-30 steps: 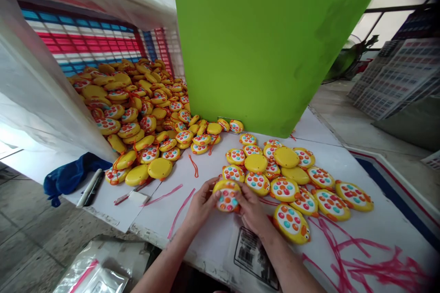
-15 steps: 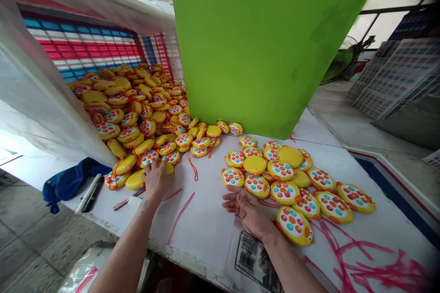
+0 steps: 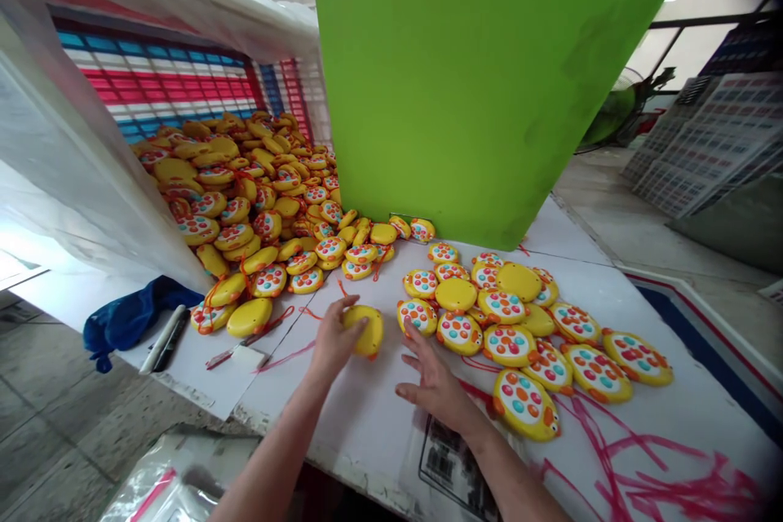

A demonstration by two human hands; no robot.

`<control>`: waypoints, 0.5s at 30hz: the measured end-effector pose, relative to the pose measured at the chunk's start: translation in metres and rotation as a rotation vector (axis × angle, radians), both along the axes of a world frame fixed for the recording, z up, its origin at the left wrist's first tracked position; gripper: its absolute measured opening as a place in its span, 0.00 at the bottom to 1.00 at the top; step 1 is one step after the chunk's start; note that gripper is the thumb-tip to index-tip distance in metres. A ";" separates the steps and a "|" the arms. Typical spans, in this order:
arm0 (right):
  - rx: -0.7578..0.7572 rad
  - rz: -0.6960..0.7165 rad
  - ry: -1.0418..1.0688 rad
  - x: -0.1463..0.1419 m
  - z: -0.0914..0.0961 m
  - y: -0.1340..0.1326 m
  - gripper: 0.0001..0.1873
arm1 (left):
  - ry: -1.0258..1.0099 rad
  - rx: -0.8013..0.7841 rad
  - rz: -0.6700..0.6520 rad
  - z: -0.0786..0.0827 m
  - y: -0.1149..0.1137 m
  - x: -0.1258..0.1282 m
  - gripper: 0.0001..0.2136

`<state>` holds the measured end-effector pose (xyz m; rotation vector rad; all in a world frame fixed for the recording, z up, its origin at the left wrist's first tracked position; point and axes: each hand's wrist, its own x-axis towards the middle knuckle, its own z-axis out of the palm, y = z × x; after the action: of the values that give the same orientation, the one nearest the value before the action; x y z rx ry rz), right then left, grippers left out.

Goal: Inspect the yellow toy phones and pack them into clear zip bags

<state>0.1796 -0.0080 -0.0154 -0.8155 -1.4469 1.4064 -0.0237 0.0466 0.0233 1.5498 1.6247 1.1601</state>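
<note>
Between thumb and fingers, my left hand (image 3: 338,340) grips a yellow duck-shaped toy (image 3: 365,332), its plain back facing up, over the middle of the white table (image 3: 342,424). My right hand (image 3: 431,379) is apart from it, fingers spread and holding nothing. Its fingertips are close to a toy with coloured dots (image 3: 417,316) at the left edge of the group on the right. In that group, several toys lie dotted face up and others show a plain yellow back (image 3: 456,294). Under my right wrist lies a clear bag with black print (image 3: 449,457).
A big heap of the same toys (image 3: 245,179) spills from a lined mesh container on the left. A green board (image 3: 489,90) stands behind. Pink ribbons (image 3: 666,473) lie front right. A blue cloth (image 3: 131,318), markers (image 3: 164,340) and a small cutter (image 3: 229,355) lie left.
My left hand has taken a yellow toy from the heap's front edge and carried it right, to mid-table. My right hand has stayed near the right group, fingers now more raised.
</note>
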 end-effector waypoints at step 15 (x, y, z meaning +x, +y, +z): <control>-0.188 -0.192 0.178 -0.001 0.002 0.001 0.23 | -0.596 -0.232 -0.369 -0.002 -0.049 0.037 0.26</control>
<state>0.1788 -0.0068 -0.0131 -0.8979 -1.0839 1.4423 0.0133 -0.0025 0.0210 1.1421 0.9887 1.0506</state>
